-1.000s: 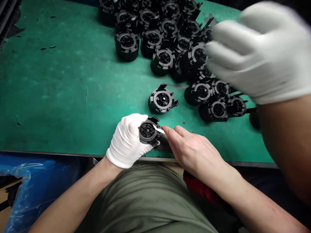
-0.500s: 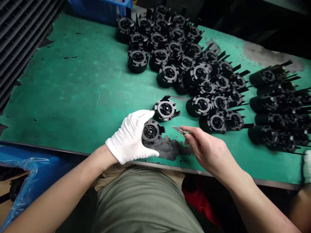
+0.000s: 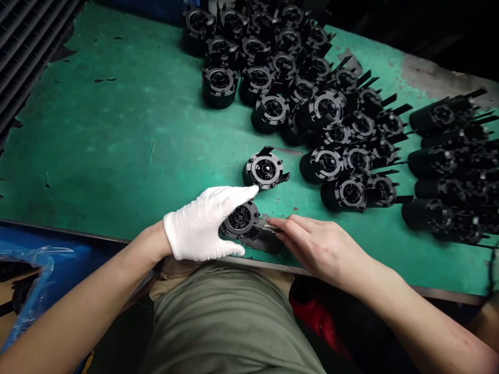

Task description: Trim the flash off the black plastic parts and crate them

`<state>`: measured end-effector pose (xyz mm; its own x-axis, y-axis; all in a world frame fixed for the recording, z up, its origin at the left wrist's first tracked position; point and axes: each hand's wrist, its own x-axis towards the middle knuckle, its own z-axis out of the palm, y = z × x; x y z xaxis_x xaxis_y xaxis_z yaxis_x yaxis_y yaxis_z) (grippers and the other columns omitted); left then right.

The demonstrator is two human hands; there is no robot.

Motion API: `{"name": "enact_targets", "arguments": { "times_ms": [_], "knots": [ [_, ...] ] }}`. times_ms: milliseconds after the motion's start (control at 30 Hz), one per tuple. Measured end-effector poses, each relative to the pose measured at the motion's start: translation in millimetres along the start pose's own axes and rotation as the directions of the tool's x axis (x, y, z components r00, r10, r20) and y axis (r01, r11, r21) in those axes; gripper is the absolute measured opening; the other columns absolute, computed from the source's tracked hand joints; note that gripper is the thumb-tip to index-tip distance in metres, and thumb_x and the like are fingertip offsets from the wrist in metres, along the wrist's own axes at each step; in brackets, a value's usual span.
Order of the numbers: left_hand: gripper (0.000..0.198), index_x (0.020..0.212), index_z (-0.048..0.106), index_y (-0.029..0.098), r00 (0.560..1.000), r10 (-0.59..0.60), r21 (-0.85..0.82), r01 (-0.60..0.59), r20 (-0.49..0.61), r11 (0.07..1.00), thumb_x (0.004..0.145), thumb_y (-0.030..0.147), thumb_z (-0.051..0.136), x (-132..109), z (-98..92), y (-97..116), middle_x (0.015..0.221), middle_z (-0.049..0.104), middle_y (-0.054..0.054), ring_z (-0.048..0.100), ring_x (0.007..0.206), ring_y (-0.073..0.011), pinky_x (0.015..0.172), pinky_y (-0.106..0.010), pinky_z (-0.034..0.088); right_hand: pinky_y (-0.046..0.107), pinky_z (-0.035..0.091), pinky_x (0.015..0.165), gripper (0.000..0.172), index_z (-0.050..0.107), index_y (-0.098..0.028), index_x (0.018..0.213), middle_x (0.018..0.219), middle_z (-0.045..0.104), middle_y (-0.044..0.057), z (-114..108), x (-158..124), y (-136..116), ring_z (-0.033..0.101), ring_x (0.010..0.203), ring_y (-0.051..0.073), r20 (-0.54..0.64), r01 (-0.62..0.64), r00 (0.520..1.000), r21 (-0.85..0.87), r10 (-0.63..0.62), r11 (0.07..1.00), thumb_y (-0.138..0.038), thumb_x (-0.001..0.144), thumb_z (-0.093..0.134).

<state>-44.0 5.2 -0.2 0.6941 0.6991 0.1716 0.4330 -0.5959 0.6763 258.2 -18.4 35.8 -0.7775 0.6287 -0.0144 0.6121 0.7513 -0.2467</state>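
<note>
"Blade (image 3: pixel 267 227) at the rim: is that the step in hand?"

"Close edge work, I'd judge. The right hand (image 3: pixel 315 241) pinches the tool between thumb and fingers, its tip by the right side of the black housing (image 3: pixel 240 218) (whether it touches, I can't tell)."

"Where does that piece sit?"

"Near the front edge of the green table (image 3: pixel 109 182), inside the curve of the gloved left hand (image 3: pixel 202 223)."

"Gripped?"

"I can't tell; the fingers and thumb are spread around its left side."

"And the next move?"

"It seems to call for a short, controlled stroke, the glove bracing the piece and its thumb clear of the cutting path."

"Anything in the way?"

"A second housing (image 3: pixel 266 169) stands just beyond, close to the gloved fingertips, so turning room looks tight."
</note>
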Motion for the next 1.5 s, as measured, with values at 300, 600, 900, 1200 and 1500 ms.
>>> {"name": "enact_targets", "arguments": {
  "times_ms": [300, 600, 900, 1200, 1500],
  "knots": [
    [0.109, 0.163, 0.030, 0.021, 0.996, 0.045, 0.036, -0.042, -0.074, 0.998, 0.076, 0.036, 0.094, 1.0, 9.4, -5.5, 0.149, 0.062, -0.020, 0.063, 0.137, -0.0377, 0.116, -0.053, 0.053, 0.029, 0.043, 0.060, 0.049, 0.045, -0.006, 0.150, 0.094, 0.066, 0.006, 1.3, -4.2, -11.8, 0.060, 0.071, 0.016, 0.048, 0.032, 0.999, -0.128, -0.026, 0.991, -0.006, 0.101, 0.047],
    [0.103, 0.160, 0.033, 0.019, 0.995, 0.061, 0.053, -0.056, -0.082, 0.997, 0.078, 0.036, 0.093, 2.2, 9.4, -5.4, 0.147, 0.063, -0.020, 0.065, 0.134, -0.0369, 0.115, -0.051, 0.052, 0.031, 0.039, 0.057, 0.049, 0.045, -0.005, 0.148, 0.089, 0.066, 0.005, -7.1, 4.0, -5.8, 0.058, 0.068, 0.016, 0.100, 0.127, 0.989, -0.172, -0.111, 0.977, -0.002, 0.099, 0.045],
    [0.103, 0.160, 0.035, 0.017, 0.995, 0.058, 0.045, -0.055, -0.077, 0.998, 0.077, 0.035, 0.093, 2.0, 9.8, -4.9, 0.146, 0.064, -0.020, 0.065, 0.134, -0.0358, 0.116, -0.049, 0.052, 0.030, 0.041, 0.058, 0.044, 0.049, -0.002, 0.144, 0.086, 0.065, 0.005, -13.0, 12.0, 3.4, 0.058, 0.069, 0.017, 0.116, 0.213, 0.974, -0.164, -0.196, 0.963, -0.002, 0.100, 0.042],
    [0.107, 0.160, 0.036, 0.020, 0.997, 0.055, 0.013, -0.054, -0.059, 0.998, 0.074, 0.035, 0.096, 2.9, 8.9, -6.5, 0.146, 0.065, -0.019, 0.065, 0.134, -0.0365, 0.115, -0.051, 0.052, 0.031, 0.039, 0.058, 0.043, 0.053, 0.001, 0.140, 0.083, 0.063, 0.005, -16.0, 18.8, 9.2, 0.057, 0.066, 0.017, 0.121, 0.303, 0.951, -0.181, -0.284, 0.936, -0.001, 0.099, 0.041],
    [0.102, 0.159, 0.038, 0.022, 0.998, 0.029, -0.008, -0.030, -0.061, 1.000, 0.075, 0.033, 0.095, 2.3, 8.3, -6.1, 0.147, 0.065, -0.017, 0.064, 0.136, -0.0355, 0.117, -0.050, 0.052, 0.031, 0.037, 0.059, 0.035, 0.053, -0.006, 0.140, 0.087, 0.061, 0.003, -4.5, 12.0, 14.7, 0.054, 0.067, 0.016, 0.050, 0.206, 0.978, -0.082, -0.202, 0.975, -0.013, 0.107, 0.044]
  ]
}}
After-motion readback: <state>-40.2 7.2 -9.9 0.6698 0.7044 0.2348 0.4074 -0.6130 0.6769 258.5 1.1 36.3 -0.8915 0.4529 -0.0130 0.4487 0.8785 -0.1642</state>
